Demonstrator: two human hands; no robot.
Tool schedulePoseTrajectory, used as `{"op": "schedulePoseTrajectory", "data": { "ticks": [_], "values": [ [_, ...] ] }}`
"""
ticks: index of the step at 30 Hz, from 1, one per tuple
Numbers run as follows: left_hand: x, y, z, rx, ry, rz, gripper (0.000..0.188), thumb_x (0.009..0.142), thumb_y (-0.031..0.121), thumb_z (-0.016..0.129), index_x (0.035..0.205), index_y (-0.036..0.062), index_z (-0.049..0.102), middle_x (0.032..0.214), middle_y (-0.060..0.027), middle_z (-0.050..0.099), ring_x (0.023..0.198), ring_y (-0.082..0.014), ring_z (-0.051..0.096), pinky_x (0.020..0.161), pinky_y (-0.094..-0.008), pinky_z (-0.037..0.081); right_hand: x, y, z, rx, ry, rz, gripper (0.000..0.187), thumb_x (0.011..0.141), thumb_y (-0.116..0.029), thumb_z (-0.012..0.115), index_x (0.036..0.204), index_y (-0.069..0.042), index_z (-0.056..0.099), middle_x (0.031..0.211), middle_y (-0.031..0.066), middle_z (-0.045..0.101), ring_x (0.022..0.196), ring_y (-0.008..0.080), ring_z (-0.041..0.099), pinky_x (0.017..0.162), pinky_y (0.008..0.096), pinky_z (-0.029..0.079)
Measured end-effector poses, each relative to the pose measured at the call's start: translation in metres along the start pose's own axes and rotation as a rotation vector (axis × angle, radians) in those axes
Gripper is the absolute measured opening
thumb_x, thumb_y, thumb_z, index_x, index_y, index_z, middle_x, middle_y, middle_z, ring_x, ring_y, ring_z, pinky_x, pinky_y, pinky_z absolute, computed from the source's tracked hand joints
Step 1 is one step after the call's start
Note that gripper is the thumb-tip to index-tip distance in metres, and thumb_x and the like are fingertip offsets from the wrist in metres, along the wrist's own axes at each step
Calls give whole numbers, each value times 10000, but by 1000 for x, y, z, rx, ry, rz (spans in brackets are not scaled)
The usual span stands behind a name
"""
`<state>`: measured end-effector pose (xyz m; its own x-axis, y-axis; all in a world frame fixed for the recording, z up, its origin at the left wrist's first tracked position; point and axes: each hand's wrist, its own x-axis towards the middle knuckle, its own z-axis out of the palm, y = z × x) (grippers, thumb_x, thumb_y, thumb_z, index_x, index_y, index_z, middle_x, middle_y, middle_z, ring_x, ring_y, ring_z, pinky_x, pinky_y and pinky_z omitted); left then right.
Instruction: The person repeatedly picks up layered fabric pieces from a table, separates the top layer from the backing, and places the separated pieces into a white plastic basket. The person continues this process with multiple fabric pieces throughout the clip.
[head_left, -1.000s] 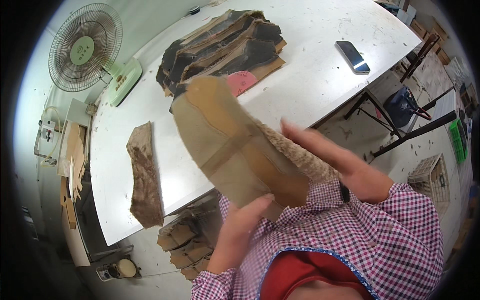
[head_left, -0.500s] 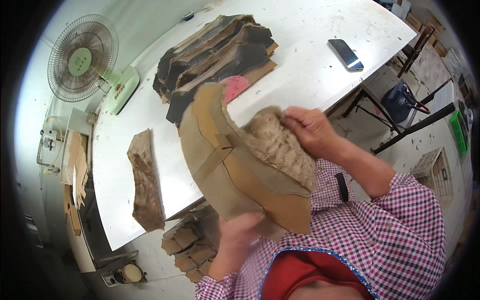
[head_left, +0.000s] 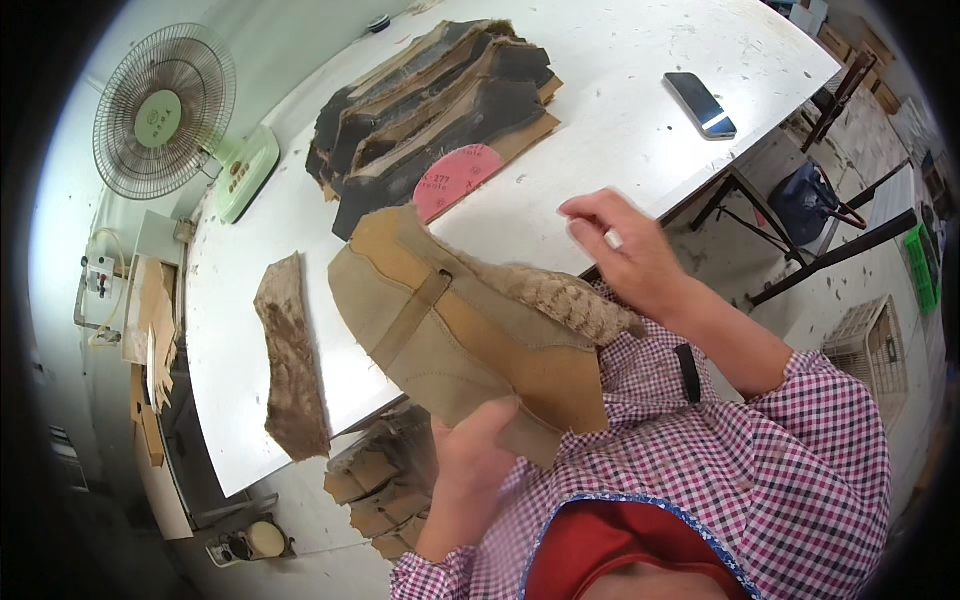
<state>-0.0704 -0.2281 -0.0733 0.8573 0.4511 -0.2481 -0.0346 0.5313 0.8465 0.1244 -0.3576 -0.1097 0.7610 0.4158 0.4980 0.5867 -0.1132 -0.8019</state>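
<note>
My left hand (head_left: 475,450) grips the lower edge of a sewn leather piece (head_left: 440,345), thumb on top. The piece is tan and olive, with stitched seams, a narrow strap across it and fleecy brown fur (head_left: 550,298) showing along its right edge. It is held tilted over the table's near edge, against my checked clothing. My right hand (head_left: 635,255) is raised above the fur edge, apart from it, fingers partly bent and spread, holding nothing I can see. Beyond the piece lies a pink round disc (head_left: 455,180), against a stack of similar dark and tan pieces (head_left: 430,110).
On the white table (head_left: 600,120) are a strip of brown fur (head_left: 291,360) at left and a phone (head_left: 700,106) at right. A fan (head_left: 165,115) stands at the far left. More pieces (head_left: 380,485) sit below the edge. A chair holds a dark bag (head_left: 803,203).
My right hand has let go of the fur edge and lifted away. The leather piece has tipped lower and left, its fur folding down, uncovering more of the pink disc.
</note>
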Motion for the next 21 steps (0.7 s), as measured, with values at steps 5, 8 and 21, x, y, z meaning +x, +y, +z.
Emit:
{"op": "schedulePoseTrajectory", "data": {
  "ticks": [5,8,21],
  "values": [
    [6,-5,-2,9,-40,27,544,731,-127,445,1272,-68,472,1199,-174,577,1079,-296,594,932,-412,504,-27,-70,-34,-234,-172,-375,235,784,-56,722,999,-27,630,916,117,596,808,273,604,709,355,513],
    [2,-14,-19,311,-123,161,553,719,-132,444,1267,-68,477,1194,-170,578,1081,-294,595,931,-408,503,-39,-71,-17,-270,-160,-350,275,729,-59,751,976,-37,632,905,108,600,799,299,601,690,372,515],
    [-7,1,-1,88,-74,36,591,693,-127,434,1278,-61,475,1192,-189,577,1067,-307,602,927,-406,507,-37,-78,-41,140,-524,94,234,802,-138,739,934,17,623,826,149,665,746,245,667,655,329,532]
  ]
}}
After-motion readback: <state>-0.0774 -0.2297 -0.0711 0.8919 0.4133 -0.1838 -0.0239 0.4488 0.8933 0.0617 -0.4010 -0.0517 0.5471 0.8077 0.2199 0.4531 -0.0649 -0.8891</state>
